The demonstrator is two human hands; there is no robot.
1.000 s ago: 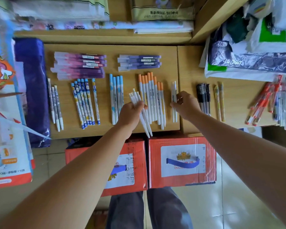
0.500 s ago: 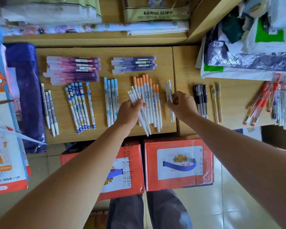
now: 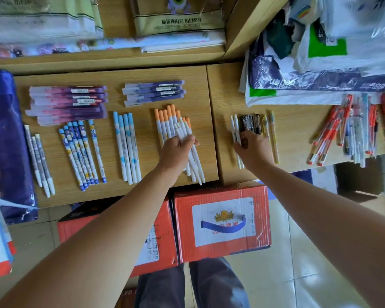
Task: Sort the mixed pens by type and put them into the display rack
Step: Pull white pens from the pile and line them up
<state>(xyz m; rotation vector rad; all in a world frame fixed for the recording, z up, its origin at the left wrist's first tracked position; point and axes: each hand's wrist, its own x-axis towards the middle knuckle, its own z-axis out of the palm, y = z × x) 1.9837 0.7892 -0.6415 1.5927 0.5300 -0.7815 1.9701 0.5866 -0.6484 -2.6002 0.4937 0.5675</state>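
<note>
Sorted rows of pens lie on a wooden board (image 3: 60,197): pink-purple pens (image 3: 67,103), purple pens (image 3: 153,92), grey pens (image 3: 39,161), dark blue patterned pens (image 3: 80,152), blue-capped white pens (image 3: 127,147) and orange-capped pens (image 3: 163,121). My left hand (image 3: 178,150) grips a bundle of white pens (image 3: 196,165) above the orange-capped row. On the right board (image 3: 298,121), my right hand (image 3: 253,152) pinches two white pens (image 3: 234,130), which lie just left of the black pens (image 3: 250,123). Thin yellow pens (image 3: 272,138) lie right of the black ones.
A mixed pile of red and other pens (image 3: 333,134) sits at the far right. Plastic bags (image 3: 320,63) crowd the back right. A dark blue bag (image 3: 2,141) borders the left side. Two red cartons (image 3: 222,218) stand below the front edge.
My right hand carried the two white pens from the left board's right edge over to the right board beside the black pens. My left hand shifted right with its bundle.
</note>
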